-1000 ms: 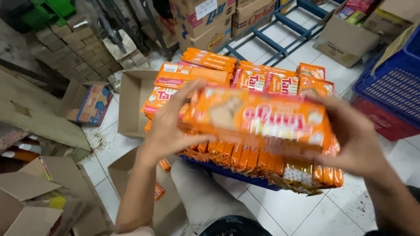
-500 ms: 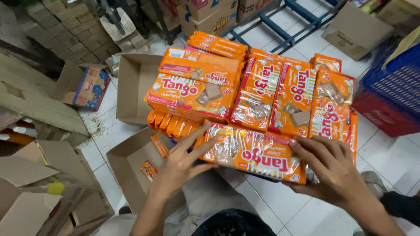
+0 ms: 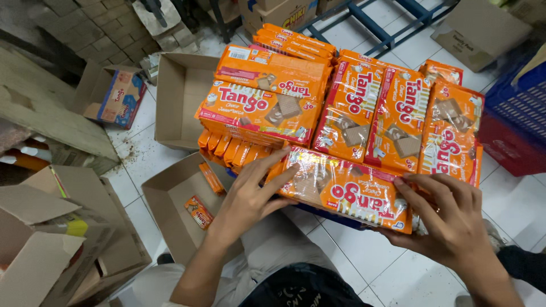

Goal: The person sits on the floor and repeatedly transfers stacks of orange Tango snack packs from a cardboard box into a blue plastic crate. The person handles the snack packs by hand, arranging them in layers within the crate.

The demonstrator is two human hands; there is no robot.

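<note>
Here both hands press flat, fingers spread, on one orange wafer pack at six o'clock of the pile: left hand at its nine o'clock end, right hand at three. Five more flat packs lie beyond; two open boxes at nine o'clock.

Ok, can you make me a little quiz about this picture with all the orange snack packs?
1. True or false: both hands touch the same orange multipack.
2. What lies in the open cardboard box beside the left hand? A) a few small orange packs B) bottles C) nothing
3. What colour is the crate beyond the right hand?

Key: 1 true. 2 A. 3 blue.
</note>
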